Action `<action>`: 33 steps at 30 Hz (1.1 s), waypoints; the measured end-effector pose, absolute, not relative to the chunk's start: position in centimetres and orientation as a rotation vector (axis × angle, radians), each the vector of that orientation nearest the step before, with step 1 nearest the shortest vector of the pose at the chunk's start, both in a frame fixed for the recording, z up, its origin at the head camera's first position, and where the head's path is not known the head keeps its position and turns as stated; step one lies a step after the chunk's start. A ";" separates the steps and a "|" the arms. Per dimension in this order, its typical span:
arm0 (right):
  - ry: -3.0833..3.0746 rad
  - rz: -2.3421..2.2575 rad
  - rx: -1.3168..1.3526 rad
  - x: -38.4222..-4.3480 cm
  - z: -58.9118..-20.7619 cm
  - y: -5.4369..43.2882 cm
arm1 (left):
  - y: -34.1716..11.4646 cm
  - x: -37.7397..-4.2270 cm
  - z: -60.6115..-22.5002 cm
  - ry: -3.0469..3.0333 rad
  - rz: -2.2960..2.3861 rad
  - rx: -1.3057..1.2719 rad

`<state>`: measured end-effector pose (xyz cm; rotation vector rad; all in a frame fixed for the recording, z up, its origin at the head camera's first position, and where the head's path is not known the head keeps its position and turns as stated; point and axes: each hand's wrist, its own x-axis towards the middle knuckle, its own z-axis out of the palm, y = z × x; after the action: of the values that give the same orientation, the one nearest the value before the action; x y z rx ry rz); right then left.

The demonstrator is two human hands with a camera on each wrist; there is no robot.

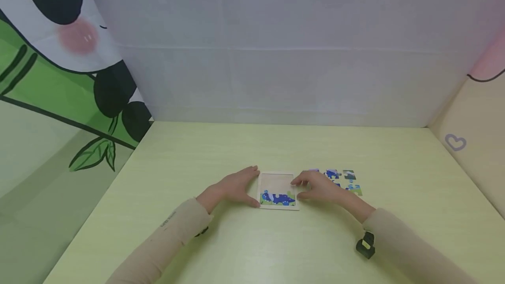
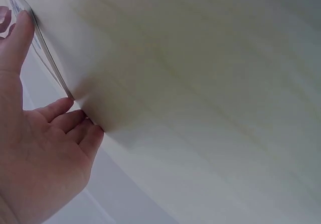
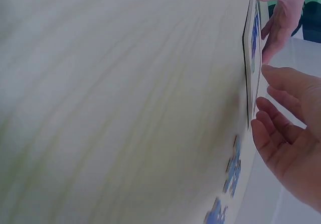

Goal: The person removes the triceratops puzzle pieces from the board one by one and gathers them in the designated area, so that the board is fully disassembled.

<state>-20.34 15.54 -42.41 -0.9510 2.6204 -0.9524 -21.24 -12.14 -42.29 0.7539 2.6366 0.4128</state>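
A small jigsaw tray (image 1: 278,173) with a pale rim lies flat on the table. Along its near side, joined puzzle pieces (image 1: 278,198) form a blue dinosaur on green; the bare board shows in the far part. My left hand (image 1: 238,185) spreads its thumb and fingers along the tray's left edge, touching it at the corners. By the right edge is my right hand (image 1: 321,188), fingers loosely bent, with no piece visible between them. In the right wrist view its fingertips (image 3: 261,128) are close beside the tray's edge; whether they touch it I cannot tell.
Several loose puzzle pieces (image 1: 349,175) lie on the table (image 1: 221,253) to the right of the tray, partly hidden behind the right hand. A pale cloth wall (image 1: 292,86) stands along the table's back edge, with printed panels at both sides.
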 end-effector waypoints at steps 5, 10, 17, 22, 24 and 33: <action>2.577 -0.981 -0.892 -20.2 -42.0 12.6 | -12.1 -21.3 -42.3 2.632 0.398 0.738; 2.556 -0.932 -0.954 -20.7 -42.5 10.5 | -12.1 -21.4 -42.1 2.612 0.390 0.720; 2.504 -0.932 -0.990 -21.0 -43.2 9.3 | -12.1 -21.2 -41.7 2.596 0.401 0.735; 2.516 -0.893 -0.964 -20.9 -43.2 8.9 | -12.1 -21.3 -41.8 2.609 0.387 0.754; 2.518 -0.887 -0.950 -20.9 -43.1 8.6 | -12.2 -21.3 -41.9 2.613 0.381 0.755; 2.487 -1.007 -0.820 -20.4 -42.9 7.9 | -12.2 -21.3 -42.0 2.613 0.396 0.748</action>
<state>-20.40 7.90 -42.87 -0.8198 2.4874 -1.0073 -21.34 -12.17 -42.02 0.7478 2.6126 0.3962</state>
